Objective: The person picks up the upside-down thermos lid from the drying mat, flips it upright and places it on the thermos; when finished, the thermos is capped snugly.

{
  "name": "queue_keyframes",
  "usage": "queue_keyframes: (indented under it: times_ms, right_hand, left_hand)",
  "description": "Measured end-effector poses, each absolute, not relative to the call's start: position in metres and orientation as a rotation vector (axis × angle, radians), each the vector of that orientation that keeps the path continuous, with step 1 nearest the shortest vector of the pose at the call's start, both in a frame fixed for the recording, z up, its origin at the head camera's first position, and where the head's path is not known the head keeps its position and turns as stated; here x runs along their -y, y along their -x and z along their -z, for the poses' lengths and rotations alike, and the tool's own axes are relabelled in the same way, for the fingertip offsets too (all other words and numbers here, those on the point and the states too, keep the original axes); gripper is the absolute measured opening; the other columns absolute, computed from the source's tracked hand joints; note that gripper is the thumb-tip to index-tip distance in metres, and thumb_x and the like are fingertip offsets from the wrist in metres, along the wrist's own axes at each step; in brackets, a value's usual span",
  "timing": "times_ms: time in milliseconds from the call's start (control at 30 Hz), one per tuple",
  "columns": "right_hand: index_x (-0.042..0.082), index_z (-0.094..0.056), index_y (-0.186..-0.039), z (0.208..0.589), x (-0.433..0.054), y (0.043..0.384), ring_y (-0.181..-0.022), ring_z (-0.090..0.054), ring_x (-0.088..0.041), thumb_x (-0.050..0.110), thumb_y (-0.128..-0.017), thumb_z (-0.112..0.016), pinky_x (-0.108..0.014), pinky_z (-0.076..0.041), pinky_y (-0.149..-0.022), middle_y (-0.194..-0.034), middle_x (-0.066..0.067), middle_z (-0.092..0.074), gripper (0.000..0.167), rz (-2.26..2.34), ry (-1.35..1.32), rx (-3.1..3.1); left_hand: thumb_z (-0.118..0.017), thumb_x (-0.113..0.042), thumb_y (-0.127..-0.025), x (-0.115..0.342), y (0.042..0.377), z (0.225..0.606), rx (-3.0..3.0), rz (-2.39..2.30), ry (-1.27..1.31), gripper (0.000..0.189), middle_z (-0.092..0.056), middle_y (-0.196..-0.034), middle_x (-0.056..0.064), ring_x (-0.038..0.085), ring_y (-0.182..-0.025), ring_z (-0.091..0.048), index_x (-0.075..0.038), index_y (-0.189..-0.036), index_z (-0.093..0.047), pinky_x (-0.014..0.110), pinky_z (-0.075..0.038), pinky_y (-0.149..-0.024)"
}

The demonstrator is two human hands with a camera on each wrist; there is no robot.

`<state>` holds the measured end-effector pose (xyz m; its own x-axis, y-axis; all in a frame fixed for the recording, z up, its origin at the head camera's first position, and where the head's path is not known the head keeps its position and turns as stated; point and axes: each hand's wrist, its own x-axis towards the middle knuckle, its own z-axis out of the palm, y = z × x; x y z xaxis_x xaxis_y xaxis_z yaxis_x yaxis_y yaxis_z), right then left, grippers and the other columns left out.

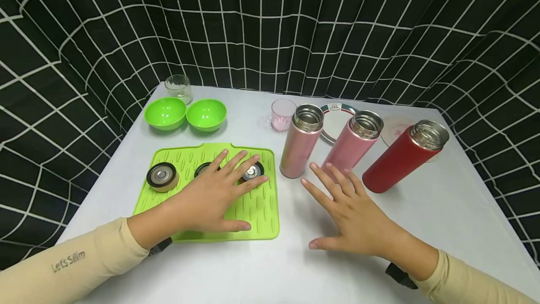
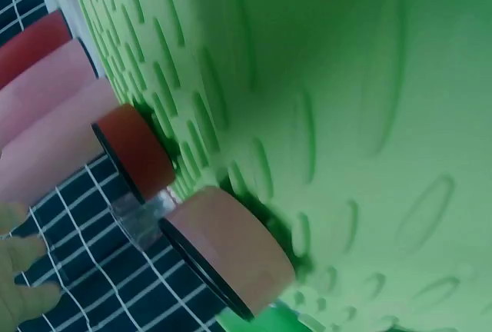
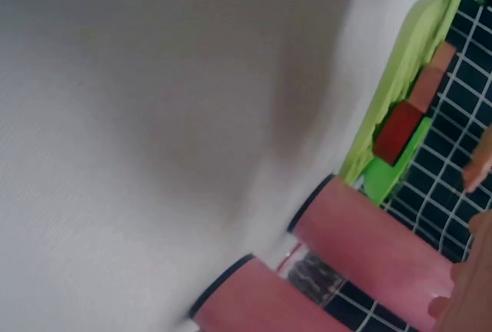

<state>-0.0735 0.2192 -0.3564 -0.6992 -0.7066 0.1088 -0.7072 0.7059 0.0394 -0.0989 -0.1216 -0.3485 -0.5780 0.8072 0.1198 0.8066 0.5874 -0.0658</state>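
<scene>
My left hand [image 1: 213, 196] hovers palm down over a green drying mat [image 1: 257, 222], fingers spread, holding nothing. Three flask lids lie on the mat, undersides up: a pink-toned lid [image 1: 162, 177] at the left, a middle lid [image 1: 201, 169] partly hidden behind my fingers, and a lid [image 1: 254, 171] by my fingertips, red in the right wrist view. My right hand [image 1: 354, 215], also spread and holding nothing, is over the white table before three uncapped flasks. These are a pink flask [image 1: 297, 149], a second pink flask [image 1: 348, 147] partly behind my fingertips, and a red flask [image 1: 398, 161].
Two green bowls, the left bowl [image 1: 165, 112] and the right bowl [image 1: 206, 114], stand behind the mat near a clear glass [image 1: 179, 89]. A pink glass [image 1: 281, 115] and a rimmed plate [image 1: 335, 123] are behind the flasks. A clear pinkish dish [image 1: 392, 128] sits behind the red flask.
</scene>
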Motion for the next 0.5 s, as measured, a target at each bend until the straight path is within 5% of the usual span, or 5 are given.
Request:
queue_keyframes:
  times_ms: [233, 500]
  right_hand:
    - [0.017, -0.037, -0.147, 0.352, -0.214, 0.077, -0.135, -0.026, -0.028, 0.074, -0.078, -0.06, -0.051, -0.025, -0.106, -0.147, -0.006, -0.031, 0.092, -0.223, -1.23, 2.734]
    - [0.013, -0.044, -0.14, 0.357, -0.211, 0.083, -0.128, -0.034, -0.028, 0.062, -0.081, -0.068, -0.048, -0.03, -0.1, -0.135, -0.005, -0.042, 0.079, -0.332, -1.363, 2.623]
  left_hand:
    - [-0.059, -0.053, -0.092, 0.158, 0.109, 0.33, 2.794, 0.249, 1.151, 0.072, -0.046, -0.147, 0.006, 0.026, -0.134, -0.042, -0.016, -0.15, -0.039, 0.05, -0.032, -0.11]
    - [-0.079, -0.061, -0.068, 0.242, 0.123, 0.33, 3.079, 0.217, 0.544, 0.085, -0.053, -0.127, 0.013, 0.034, -0.114, -0.052, -0.009, -0.132, -0.058, 0.054, -0.045, -0.092]
